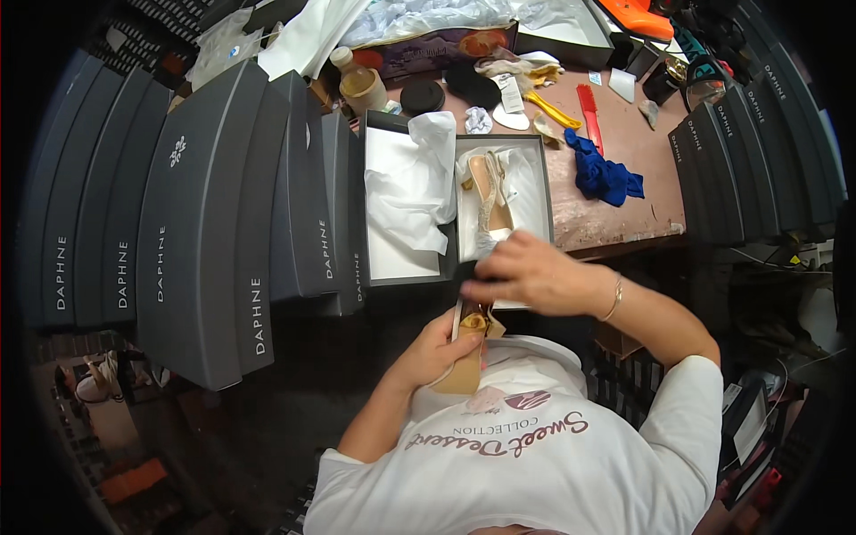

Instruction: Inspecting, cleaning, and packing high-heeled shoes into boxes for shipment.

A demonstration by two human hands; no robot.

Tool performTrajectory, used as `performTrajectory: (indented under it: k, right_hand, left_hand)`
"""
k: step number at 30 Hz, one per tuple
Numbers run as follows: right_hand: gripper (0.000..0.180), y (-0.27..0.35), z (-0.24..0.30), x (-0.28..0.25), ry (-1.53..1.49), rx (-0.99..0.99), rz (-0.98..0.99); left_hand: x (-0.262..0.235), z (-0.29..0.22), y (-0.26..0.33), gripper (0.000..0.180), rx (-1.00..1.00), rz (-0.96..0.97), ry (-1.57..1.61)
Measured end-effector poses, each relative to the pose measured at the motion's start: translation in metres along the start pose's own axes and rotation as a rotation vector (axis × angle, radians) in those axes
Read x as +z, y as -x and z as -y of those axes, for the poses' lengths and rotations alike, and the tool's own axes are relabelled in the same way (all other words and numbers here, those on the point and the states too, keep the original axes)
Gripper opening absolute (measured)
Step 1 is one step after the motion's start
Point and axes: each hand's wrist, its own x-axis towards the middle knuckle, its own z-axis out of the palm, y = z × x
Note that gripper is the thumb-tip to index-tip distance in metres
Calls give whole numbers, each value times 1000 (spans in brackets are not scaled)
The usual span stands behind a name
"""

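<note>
The person's left hand (437, 348) is closed around a beige shoe (459, 376), with the thumb laid on its pale insole; this shoe is held just in front of the white T-shirt (526, 446). The right hand (535, 275) has its fingers bent over the far end of the shoe, at 12 o'clock, beside a dark item (465, 275). The fingers are blurred, so one cannot tell whether they pinch this item.

Seen from the held shoe, a slingback shoe (484, 192) lies at 12 o'clock in an open grey shoebox (540, 165). White tissue paper (412, 187) lies between 11 and 12 o'clock, in the tray beside it. On the counter (646, 160), toward 1 o'clock, are a crumpled blue cloth (604, 174) and a red brush (589, 116). Dark grey shoeboxes stand in rows at 10 o'clock (209, 232) and at 2 o'clock.
</note>
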Motion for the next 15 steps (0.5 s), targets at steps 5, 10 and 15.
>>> performTrajectory:
  k: [5, 10, 15]
  right_hand:
    - [37, -11, 12, -24, -236, -7, -77]
    - [35, 40, -59, 19, -325, 709, -425]
    - [34, 23, -49, 48, -759, 876, -351]
  left_hand:
    - [-4, -16, -7, 28, 109, -4, -60]
    - [-14, -81, -10, 33, 270, -239, -62]
    - [-33, -109, -68, 62, 746, -992, -1370]
